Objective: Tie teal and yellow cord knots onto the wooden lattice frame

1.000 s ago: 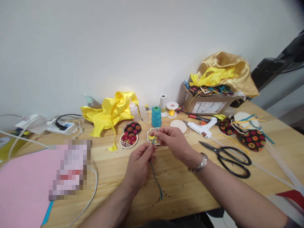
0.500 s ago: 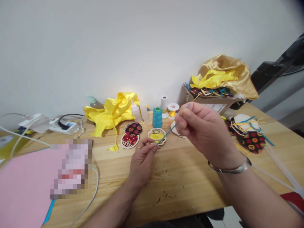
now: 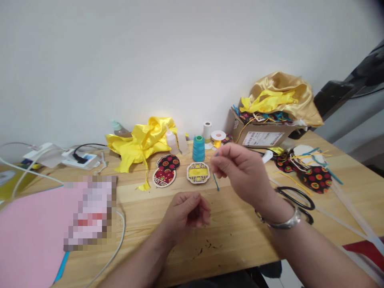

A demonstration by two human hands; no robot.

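Note:
My right hand [image 3: 237, 166] is closed in a pinch on a thin teal cord [image 3: 216, 182], whose loose end hangs below the fingers. Lower and to the left, my left hand [image 3: 187, 212] is loosely curled, with a gap between thumb and fingers and nothing visible in it. Just beyond it lies a wooden lattice ornament [image 3: 198, 173] backed with yellow cloth. Behind that stands a cone of blue thread [image 3: 198, 149]. To the left, a gourd-shaped ornament [image 3: 165, 172] in dark patterned fabric rests on the table.
Black-handled scissors [image 3: 295, 198] lie partly behind my right wrist. Yellow satin [image 3: 141, 138] and squeeze bottles [image 3: 172, 142] are near the wall. A cardboard box [image 3: 258, 134] overflows with fabric at the back right. Pink sheets [image 3: 36, 232], a power strip [image 3: 81, 159] and cables occupy the left.
My left hand has let go of the cord's lower end and drawn back toward me. My right hand has moved slightly left and down; the cord now dangles, and the scissors have come into view.

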